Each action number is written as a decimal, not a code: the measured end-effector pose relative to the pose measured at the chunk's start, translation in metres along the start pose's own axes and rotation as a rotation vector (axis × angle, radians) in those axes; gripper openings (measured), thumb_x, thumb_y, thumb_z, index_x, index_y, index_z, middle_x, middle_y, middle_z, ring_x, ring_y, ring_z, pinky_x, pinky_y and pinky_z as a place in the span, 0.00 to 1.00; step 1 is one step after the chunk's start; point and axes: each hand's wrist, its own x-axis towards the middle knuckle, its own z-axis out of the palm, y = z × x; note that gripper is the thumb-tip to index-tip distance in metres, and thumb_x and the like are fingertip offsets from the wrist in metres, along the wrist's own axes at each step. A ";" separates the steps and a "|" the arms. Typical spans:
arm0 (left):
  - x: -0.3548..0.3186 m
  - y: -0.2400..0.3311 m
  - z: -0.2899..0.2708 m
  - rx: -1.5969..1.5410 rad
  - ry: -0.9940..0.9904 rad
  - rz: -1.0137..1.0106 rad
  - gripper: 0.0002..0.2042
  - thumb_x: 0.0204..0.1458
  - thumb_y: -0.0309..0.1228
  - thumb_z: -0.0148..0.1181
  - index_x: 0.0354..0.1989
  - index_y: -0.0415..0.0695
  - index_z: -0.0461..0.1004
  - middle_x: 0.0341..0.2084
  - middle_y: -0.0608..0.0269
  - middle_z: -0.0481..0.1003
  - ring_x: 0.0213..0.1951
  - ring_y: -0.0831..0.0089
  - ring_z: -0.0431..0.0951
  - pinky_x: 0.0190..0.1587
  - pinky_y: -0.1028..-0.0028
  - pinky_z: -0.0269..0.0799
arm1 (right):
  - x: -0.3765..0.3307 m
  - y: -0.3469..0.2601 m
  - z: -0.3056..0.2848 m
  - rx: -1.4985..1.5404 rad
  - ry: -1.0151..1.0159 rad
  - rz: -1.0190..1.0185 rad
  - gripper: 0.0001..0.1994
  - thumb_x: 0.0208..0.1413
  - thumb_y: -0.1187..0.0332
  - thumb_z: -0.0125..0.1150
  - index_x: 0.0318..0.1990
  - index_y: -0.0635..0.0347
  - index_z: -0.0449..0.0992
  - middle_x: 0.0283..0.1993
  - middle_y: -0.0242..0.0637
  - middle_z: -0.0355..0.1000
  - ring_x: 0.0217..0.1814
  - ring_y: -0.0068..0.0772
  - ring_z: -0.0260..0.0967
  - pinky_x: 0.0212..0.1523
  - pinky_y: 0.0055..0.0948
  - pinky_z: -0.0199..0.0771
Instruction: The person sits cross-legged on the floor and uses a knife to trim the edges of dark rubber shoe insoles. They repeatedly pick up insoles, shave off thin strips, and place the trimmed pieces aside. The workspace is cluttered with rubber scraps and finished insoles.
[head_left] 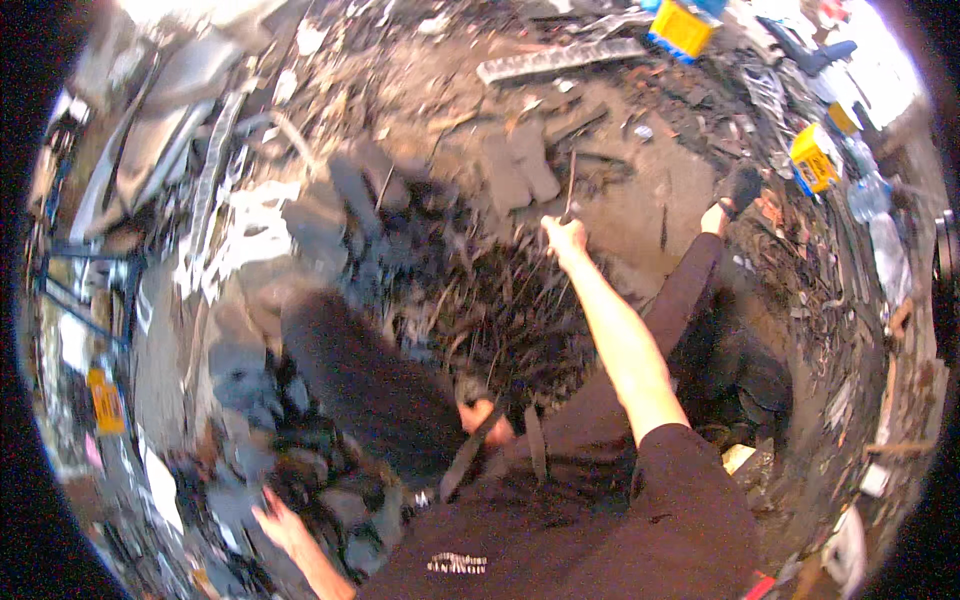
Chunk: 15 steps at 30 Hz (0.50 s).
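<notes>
My right hand (566, 238) is stretched out ahead, its fingers closed round a thin, straight rod-like tool (573, 180) that points up and away; whether it is a blade or a rod is too blurred to tell. Below it lies a heap of dark, thin strips and scraps (490, 300), between my legs. Low on the left, my left hand (285, 522) reaches down with its fingers apart, beside a pile of dark grey, flat pieces (345, 500). Blur hides whether it touches them. Two loose dark strips (463, 465) lie across my lap.
Two flat, brown sole-shaped pieces (506, 178) lie beyond the heap. Yellow boxes stand around: one at the back (682, 30), one at the right (815, 160), one at the left (105, 402). Plastic bottles (870, 198) lie at the right. Scraps litter the ground.
</notes>
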 end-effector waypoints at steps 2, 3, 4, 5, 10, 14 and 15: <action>0.030 -0.045 0.042 -0.212 -0.162 0.293 0.26 0.69 0.29 0.56 0.73 0.30 0.66 0.69 0.43 0.71 0.72 0.56 0.68 0.76 0.60 0.61 | 0.048 0.027 -0.010 -0.229 0.463 -0.097 0.22 0.50 0.54 0.76 0.38 0.66 0.79 0.34 0.47 0.79 0.37 0.44 0.79 0.41 0.47 0.81; -0.014 0.051 0.043 -0.001 -0.032 0.544 0.25 0.69 0.41 0.57 0.61 0.27 0.73 0.57 0.37 0.77 0.60 0.49 0.76 0.66 0.58 0.70 | 0.074 0.038 -0.016 -0.341 0.617 -0.071 0.27 0.49 0.51 0.76 0.46 0.67 0.78 0.44 0.54 0.82 0.49 0.51 0.81 0.52 0.51 0.80; -0.077 0.162 0.013 0.277 0.226 0.723 0.32 0.69 0.52 0.58 0.50 0.24 0.81 0.45 0.31 0.83 0.47 0.42 0.84 0.56 0.56 0.78 | 0.076 0.024 0.003 -0.352 0.445 -0.059 0.33 0.49 0.48 0.76 0.54 0.67 0.76 0.53 0.59 0.79 0.58 0.57 0.78 0.59 0.52 0.78; -0.079 0.089 0.010 0.019 -0.023 0.252 0.33 0.66 0.54 0.62 0.49 0.24 0.81 0.45 0.32 0.83 0.45 0.41 0.83 0.55 0.56 0.79 | 0.059 -0.011 0.032 -0.217 0.092 -0.036 0.49 0.57 0.46 0.72 0.76 0.72 0.58 0.75 0.65 0.63 0.78 0.66 0.60 0.78 0.56 0.59; -0.048 0.211 0.080 -0.698 0.242 -0.183 0.20 0.61 0.36 0.66 0.55 0.34 0.74 0.40 0.46 0.80 0.33 0.59 0.80 0.37 0.64 0.78 | 0.088 -0.011 0.045 -0.212 0.187 -0.089 0.51 0.52 0.46 0.77 0.76 0.68 0.59 0.73 0.59 0.67 0.77 0.55 0.64 0.76 0.49 0.65; -0.056 0.319 0.083 -0.733 0.087 0.201 0.19 0.63 0.25 0.59 0.62 0.37 0.67 0.37 0.54 0.78 0.32 0.69 0.79 0.41 0.74 0.78 | 0.106 -0.016 0.037 -0.282 0.198 0.016 0.30 0.49 0.54 0.78 0.52 0.70 0.82 0.53 0.57 0.82 0.56 0.55 0.82 0.56 0.49 0.83; -0.045 0.317 0.100 -0.711 0.023 0.405 0.18 0.64 0.24 0.59 0.61 0.36 0.68 0.37 0.55 0.79 0.32 0.70 0.79 0.41 0.75 0.78 | 0.112 -0.014 0.026 -0.035 0.120 0.141 0.21 0.47 0.56 0.78 0.36 0.69 0.85 0.38 0.54 0.85 0.42 0.53 0.85 0.44 0.51 0.85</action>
